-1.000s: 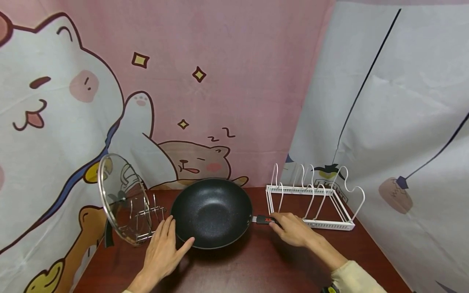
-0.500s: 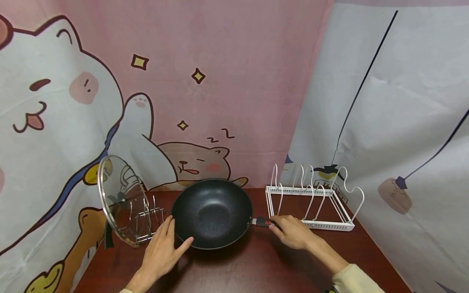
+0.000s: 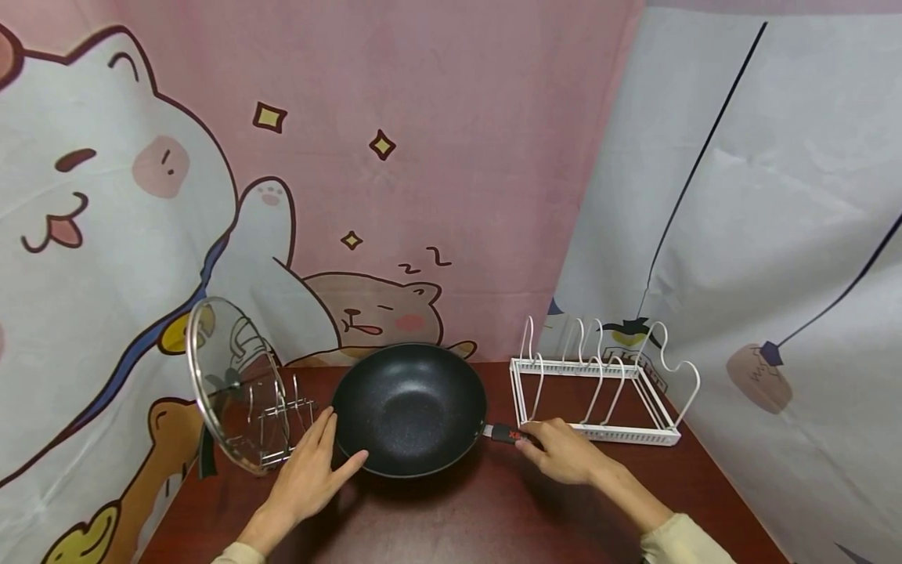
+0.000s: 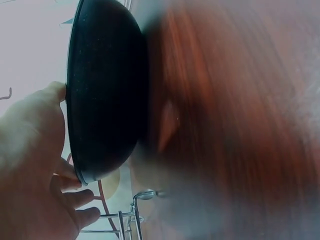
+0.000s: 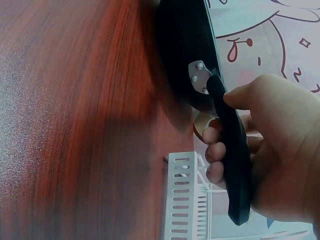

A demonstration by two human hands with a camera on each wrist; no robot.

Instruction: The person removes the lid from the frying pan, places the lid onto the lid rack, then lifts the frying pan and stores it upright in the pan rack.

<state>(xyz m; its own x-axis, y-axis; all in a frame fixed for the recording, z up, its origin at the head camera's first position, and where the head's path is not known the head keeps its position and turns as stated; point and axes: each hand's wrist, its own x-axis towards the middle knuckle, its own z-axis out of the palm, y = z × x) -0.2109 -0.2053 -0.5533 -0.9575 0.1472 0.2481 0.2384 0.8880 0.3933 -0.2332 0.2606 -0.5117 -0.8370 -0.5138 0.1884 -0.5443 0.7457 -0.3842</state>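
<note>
Black wok [image 3: 410, 411] between left hand [image 3: 304, 475] at rim [image 3: 410, 475], right hand [image 3: 561, 452] gripping handle [image 5: 233, 155].

Can read two Z marks [image 3: 438, 257] on the pink backdrop [image 3: 486, 180], above the drawn sleeping bear [image 3: 384, 294]. Can make out an X among small red letters [image 3: 515, 435] on the handle [image 3: 501, 433] of the pan [image 3: 410, 411]; cannot fully read the dark lettering [image 3: 622, 357] behind the white rack [image 3: 627, 433].

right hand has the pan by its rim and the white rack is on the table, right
Not quite: the right hand has the pan by its handle, not its rim, as the right wrist view shows; the white rack is on the table.
</note>
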